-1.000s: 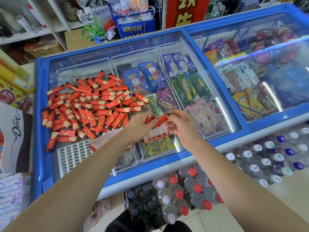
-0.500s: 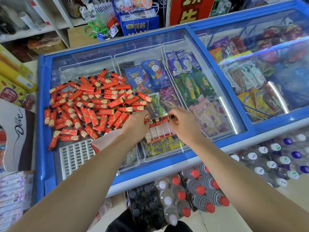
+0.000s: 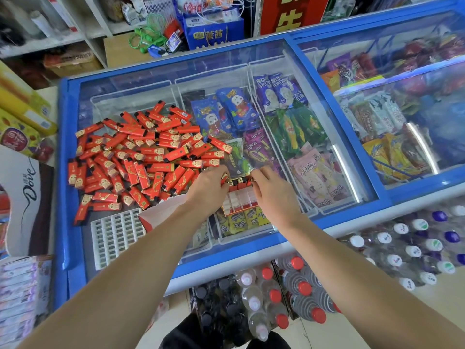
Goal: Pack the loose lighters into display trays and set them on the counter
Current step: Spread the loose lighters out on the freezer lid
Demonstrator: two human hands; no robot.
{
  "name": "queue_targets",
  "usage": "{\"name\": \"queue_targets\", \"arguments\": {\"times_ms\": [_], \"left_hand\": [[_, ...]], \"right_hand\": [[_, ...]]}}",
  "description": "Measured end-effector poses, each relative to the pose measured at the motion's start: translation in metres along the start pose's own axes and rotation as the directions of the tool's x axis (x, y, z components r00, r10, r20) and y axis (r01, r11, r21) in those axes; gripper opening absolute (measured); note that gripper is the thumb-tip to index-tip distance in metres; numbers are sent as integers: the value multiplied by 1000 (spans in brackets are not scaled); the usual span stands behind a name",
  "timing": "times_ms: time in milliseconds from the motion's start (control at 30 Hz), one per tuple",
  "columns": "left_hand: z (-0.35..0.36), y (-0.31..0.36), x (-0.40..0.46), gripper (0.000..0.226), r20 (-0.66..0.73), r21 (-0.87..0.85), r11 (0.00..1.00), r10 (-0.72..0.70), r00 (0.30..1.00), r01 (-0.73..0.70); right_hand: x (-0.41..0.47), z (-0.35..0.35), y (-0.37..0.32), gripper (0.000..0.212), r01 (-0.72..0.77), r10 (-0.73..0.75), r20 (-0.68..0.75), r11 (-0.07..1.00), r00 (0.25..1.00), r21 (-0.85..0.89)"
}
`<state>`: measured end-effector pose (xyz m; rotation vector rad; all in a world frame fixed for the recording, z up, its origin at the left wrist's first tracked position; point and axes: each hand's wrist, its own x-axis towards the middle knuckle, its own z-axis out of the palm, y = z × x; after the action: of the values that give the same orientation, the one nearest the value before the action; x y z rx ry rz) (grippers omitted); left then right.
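Red plastic lighters with gold printing (image 3: 141,157), loose heap, lying on the glass lid of the blue-framed chest freezer (image 3: 281,102), left half. Red compartmented display tray (image 3: 240,199), near centre of the lid, holding a few lighters upright along its far row. Left hand (image 3: 210,188) and right hand (image 3: 270,191): fingers curled, pinching lighters at that far row. White plastic grid tray (image 3: 118,235), near left, unfilled.
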<state>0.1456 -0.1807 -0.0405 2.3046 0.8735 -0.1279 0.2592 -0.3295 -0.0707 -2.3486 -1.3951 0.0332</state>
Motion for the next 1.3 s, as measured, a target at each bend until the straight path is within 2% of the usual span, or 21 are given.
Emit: {"name": "queue_targets", "arguments": {"times_ms": [233, 400, 500, 567, 633, 667, 700, 733, 767, 800, 833, 900, 1000, 1067, 1133, 1200, 1300], "left_hand": [[-3, 4, -2, 19, 29, 2, 1000, -19, 999, 18], [-10, 17, -5, 23, 20, -129, 991, -42, 999, 44], [-13, 24, -7, 14, 32, -205, 978, -32, 999, 38], [-14, 26, -7, 10, 58, -247, 969, -5, 998, 19], [-15, 28, -7, 11, 91, -314, 949, 17, 996, 12], [-15, 28, -8, 12, 95, -352, 936, 28, 995, 7], [-15, 29, -8, 14, 92, -384, 923, 44, 995, -5], [-15, 31, -8, 15, 85, -409, 912, 64, 994, -23], [-14, 32, -7, 15, 75, -432, 901, 85, 994, -44], [-14, 34, -8, 14, 66, -451, 890, 104, 992, -64], [-14, 36, -8, 14, 55, -465, 882, 120, 991, -81], [-13, 39, -7, 15, 28, -474, 873, 146, 989, -115], [-10, 42, -5, 18, 5, -434, 886, 183, 983, -162], [-8, 39, -4, 22, 2, -352, 916, 204, 979, -190], [-7, 30, -3, 33, 43, -204, 960, 202, 978, -189], [-7, 21, -2, 39, 70, -29, 983, 180, 981, -179], [-5, 10, -4, 39, 71, 153, 976, 148, 986, -157]], "right_hand": [[-2, 0, 0, 31, 11, -11, 13, 999, 1000, -49], [-4, -1, 0, 29, 1, 1, 24, 998, 1000, -64], [-8, 3, 4, 23, 35, -34, 15, 996, 999, -86], [-8, 3, 6, 21, 0, 0, -20, 1000, 1000, -23], [-6, 1, 5, 23, -82, 92, -71, 988, 993, 131], [-4, -2, 2, 26, -140, 163, -69, 956, 984, 260], [-1, -7, -1, 29, -217, 249, -23, 880, 968, 423], [3, -13, -4, 31, -317, 341, 75, 739, 937, 595], [7, -19, -7, 30, -407, 401, 195, 553, 895, 727], [11, -25, -9, 28, -460, 418, 294, 383, 859, 801], [13, -31, -10, 24, -484, 409, 357, 269, 840, 833], [16, -40, -10, 19, -493, 379, 400, 188, 835, 850], [16, -49, -8, 16, -465, 368, 377, 189, 850, 865], [15, -53, -2, 14, -453, 398, 337, 245, 853, 857], [15, -57, 6, 11, -446, 423, 276, 381, 863, 810], [15, -59, 15, 13, -436, 383, 252, 538, 889, 721], [14, -51, 23, 16, -404, 311, 258, 690, 915, 601]]}}
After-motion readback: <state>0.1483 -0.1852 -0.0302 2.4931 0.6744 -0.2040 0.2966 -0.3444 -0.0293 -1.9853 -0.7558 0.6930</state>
